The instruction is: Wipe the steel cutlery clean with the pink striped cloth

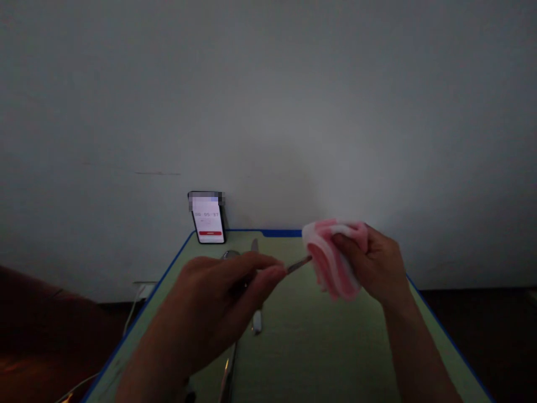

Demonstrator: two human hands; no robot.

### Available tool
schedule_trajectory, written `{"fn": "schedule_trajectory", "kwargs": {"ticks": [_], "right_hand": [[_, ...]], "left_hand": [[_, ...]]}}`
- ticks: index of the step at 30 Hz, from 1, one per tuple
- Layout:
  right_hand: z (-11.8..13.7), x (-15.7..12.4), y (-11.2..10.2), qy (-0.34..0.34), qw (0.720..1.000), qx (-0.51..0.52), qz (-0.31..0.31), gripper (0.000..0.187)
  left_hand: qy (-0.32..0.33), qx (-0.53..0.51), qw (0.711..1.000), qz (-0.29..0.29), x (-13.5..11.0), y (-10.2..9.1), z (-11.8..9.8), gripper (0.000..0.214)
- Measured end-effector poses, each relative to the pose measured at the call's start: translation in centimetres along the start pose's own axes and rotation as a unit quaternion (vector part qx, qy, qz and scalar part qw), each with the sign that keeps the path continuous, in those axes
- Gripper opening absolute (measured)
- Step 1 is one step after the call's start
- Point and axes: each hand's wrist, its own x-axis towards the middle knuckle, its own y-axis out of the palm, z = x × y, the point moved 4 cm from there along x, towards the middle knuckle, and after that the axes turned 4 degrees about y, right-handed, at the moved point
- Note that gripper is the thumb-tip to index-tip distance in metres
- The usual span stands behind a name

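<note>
My left hand (229,302) pinches a thin metal utensil (298,265) between thumb and fingers. The far end of this utensil goes into a pink-and-white striped cloth (335,260), so its kind is hidden. My right hand (377,263) is closed on the cloth, thumb on top, with the folds hanging down around the utensil's end. Both hands are above the table. Behind my left hand lies a table knife (257,322), partly covered by the fingers. A rounded shiny metal piece (230,254) shows just past the knuckles.
A phone (208,221) with a running timer leans on the wall (268,112) at the table's back left. The pale green table (310,358) has a blue edge. A long metal handle (227,372) lies near the front. A white cable (132,310) hangs at the left.
</note>
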Motion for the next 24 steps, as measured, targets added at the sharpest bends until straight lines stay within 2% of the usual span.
{"fn": "schedule_trajectory", "kwargs": {"ticks": [2, 4, 6, 7, 11, 15, 17, 21, 24], "right_hand": [[0.9, -0.3, -0.2, -0.022, 0.989, -0.028, 0.145, 0.014], [1.7, -1.0, 0.1, -0.033, 0.954, -0.036, 0.295, 0.016], [2.3, -1.6, 0.4, -0.041, 0.922, -0.044, 0.382, 0.02], [2.5, -1.8, 0.4, -0.042, 0.913, -0.053, 0.402, 0.02], [2.4, -2.2, 0.9, -0.048, 0.898, -0.088, 0.429, 0.013], [2.1, -2.3, 1.8, -0.068, 0.892, -0.104, 0.434, 0.012], [1.7, -2.2, 2.0, -0.075, 0.893, -0.11, 0.43, 0.011], [0.6, -1.5, 0.8, -0.067, 0.902, -0.141, 0.402, 0.01], [0.0, -1.2, -0.5, -0.039, 0.907, -0.163, 0.387, 0.011]], "left_hand": [[-0.02, -0.035, 0.994, -0.106, -0.1, -1.0, 0.5, 0.024], [-0.033, -0.059, 0.979, -0.191, -0.2, -1.3, 0.8, 0.034], [-0.024, -0.076, 0.975, -0.207, 0.1, -0.8, 0.7, 0.042], [-0.014, -0.082, 0.977, -0.198, 0.3, -0.4, 0.5, 0.044], [0.016, -0.075, 0.984, -0.16, 1.0, 0.7, -0.3, 0.043], [-0.017, -0.048, 0.991, -0.123, 1.3, 1.6, -0.6, 0.042], [-0.031, -0.033, 0.997, -0.064, 1.5, 2.4, -0.4, 0.038], [-0.052, -0.069, 0.989, 0.121, 1.0, 3.4, 0.9, 0.02], [-0.074, -0.07, 0.978, 0.184, 0.1, 2.6, 2.2, 0.018]]}}
